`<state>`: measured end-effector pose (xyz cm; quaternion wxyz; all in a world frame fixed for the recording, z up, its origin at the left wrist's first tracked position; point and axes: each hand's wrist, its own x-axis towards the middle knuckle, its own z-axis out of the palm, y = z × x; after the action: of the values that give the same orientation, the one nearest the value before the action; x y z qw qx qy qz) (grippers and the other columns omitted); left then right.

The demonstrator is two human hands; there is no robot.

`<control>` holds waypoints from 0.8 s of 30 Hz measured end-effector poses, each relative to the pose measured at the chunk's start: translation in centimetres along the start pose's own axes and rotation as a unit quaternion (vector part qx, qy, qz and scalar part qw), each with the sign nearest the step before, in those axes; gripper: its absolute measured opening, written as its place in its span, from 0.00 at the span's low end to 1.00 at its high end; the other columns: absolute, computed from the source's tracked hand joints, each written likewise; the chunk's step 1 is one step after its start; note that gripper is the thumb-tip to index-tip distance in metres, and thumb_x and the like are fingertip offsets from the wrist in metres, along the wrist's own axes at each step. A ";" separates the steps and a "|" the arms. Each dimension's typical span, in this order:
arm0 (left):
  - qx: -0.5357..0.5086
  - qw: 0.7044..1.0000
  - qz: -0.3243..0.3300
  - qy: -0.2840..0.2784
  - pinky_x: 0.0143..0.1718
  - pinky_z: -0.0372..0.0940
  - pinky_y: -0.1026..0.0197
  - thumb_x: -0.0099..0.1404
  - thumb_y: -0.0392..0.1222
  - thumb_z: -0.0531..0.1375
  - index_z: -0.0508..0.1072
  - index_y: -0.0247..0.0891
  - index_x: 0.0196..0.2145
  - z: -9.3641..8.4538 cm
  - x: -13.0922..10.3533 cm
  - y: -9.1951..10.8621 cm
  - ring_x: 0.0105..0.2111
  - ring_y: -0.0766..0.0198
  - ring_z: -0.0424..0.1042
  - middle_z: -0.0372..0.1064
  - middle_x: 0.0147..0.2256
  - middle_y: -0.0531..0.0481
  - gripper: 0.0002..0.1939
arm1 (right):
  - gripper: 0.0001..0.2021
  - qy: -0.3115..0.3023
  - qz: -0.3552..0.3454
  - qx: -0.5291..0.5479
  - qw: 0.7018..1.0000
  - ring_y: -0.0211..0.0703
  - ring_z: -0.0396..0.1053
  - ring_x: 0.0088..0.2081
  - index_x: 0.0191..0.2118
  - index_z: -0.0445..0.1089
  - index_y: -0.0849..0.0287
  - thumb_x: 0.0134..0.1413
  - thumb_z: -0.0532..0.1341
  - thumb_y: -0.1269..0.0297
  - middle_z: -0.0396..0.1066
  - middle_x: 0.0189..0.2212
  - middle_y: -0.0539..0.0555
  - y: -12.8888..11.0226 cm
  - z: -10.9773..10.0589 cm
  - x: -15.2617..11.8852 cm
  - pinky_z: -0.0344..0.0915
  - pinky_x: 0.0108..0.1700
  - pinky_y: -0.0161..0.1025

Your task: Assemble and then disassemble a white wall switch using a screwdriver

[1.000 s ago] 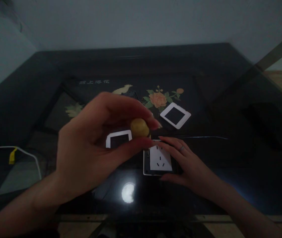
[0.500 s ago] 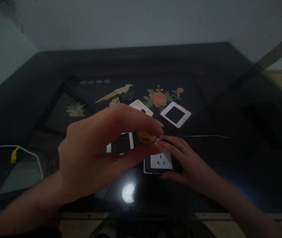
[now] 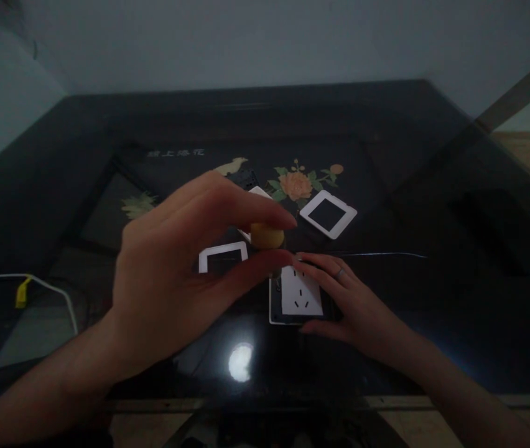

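Note:
My left hand is raised over the table, thumb and forefinger closed on the yellow handle of a screwdriver. Its short shaft points down to the left side of a white wall socket in a dark mounting frame; the tip is too dim to make out. With fingers at the top edge and thumb at the lower right, my right hand, a ring on one finger, grips the socket from the right side. Part of the socket's upper edge is hidden by the fingers.
White cover frames lie beyond and left of the socket. Behind my left hand, a white plate and a black socket part are partly hidden. A white cable with a yellow tag crosses the glossy black table at left.
My left hand has shifted slightly up, and the screwdriver handle has tilted more upright, with its shaft now showing below the thumb. My right hand stays on the socket.

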<state>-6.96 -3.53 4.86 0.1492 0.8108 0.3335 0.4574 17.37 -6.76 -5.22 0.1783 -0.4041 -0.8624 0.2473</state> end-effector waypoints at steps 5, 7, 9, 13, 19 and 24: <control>0.014 0.989 -0.013 -0.144 0.49 0.71 0.66 0.71 0.34 0.58 0.67 0.41 0.54 -0.5 0.2 1.0 0.49 0.67 0.74 0.74 0.50 0.54 0.14 | 0.40 0.010 -0.014 -0.003 1.000 0.59 0.55 0.63 0.66 0.50 0.55 0.53 0.68 0.55 0.56 0.64 0.64 0.2 0.3 -0.1 0.64 0.59 0.60; 0.032 0.992 0.007 -0.119 0.46 0.72 0.65 0.70 0.41 0.60 0.71 0.42 0.50 -0.5 0.3 1.2 0.47 0.66 0.75 0.74 0.46 0.54 0.11 | 0.40 0.017 -0.017 -0.001 1.000 0.59 0.55 0.63 0.66 0.50 0.55 0.53 0.68 0.55 0.56 0.63 0.64 0.2 0.3 -0.1 0.64 0.59 0.61; 0.068 0.995 0.027 -0.065 0.40 0.73 0.65 0.65 0.49 0.65 0.73 0.43 0.45 -0.4 0.2 1.2 0.39 0.67 0.75 0.74 0.39 0.57 0.12 | 0.40 0.014 -0.012 0.006 1.000 0.59 0.55 0.63 0.67 0.50 0.54 0.53 0.68 0.56 0.57 0.64 0.64 0.1 0.2 0.0 0.63 0.60 0.61; 0.088 0.996 -0.003 -0.011 0.36 0.72 0.68 0.63 0.42 0.68 0.74 0.45 0.41 -0.4 0.1 1.4 0.32 0.72 0.73 0.73 0.33 0.63 0.09 | 0.39 -0.001 0.007 0.013 1.000 0.60 0.56 0.63 0.66 0.52 0.54 0.52 0.68 0.56 0.57 0.64 0.64 -0.1 -0.1 0.1 0.63 0.59 0.62; -0.003 0.988 -0.068 -0.137 0.50 0.72 0.59 0.71 0.35 0.56 0.71 0.45 0.49 -0.6 0.3 2.3 0.50 0.59 0.76 0.76 0.50 0.54 0.12 | 0.40 0.016 -0.004 0.006 1.000 0.62 0.57 0.63 0.67 0.51 0.52 0.52 0.68 0.55 0.58 0.63 0.63 0.1 0.2 0.1 0.65 0.57 0.65; -0.052 0.992 -0.062 -0.095 0.49 0.74 0.57 0.66 0.37 0.64 0.73 0.44 0.38 -0.1 -0.2 1.6 0.47 0.56 0.78 0.78 0.45 0.54 0.04 | 0.39 0.004 -0.003 0.010 1.000 0.60 0.56 0.63 0.66 0.51 0.53 0.53 0.68 0.56 0.57 0.64 0.64 0.2 0.2 0.1 0.64 0.59 0.62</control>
<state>-6.49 -4.81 5.65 0.2500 0.8196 0.3430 0.3847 17.26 -6.64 -5.50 0.1863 -0.4009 -0.8604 0.2536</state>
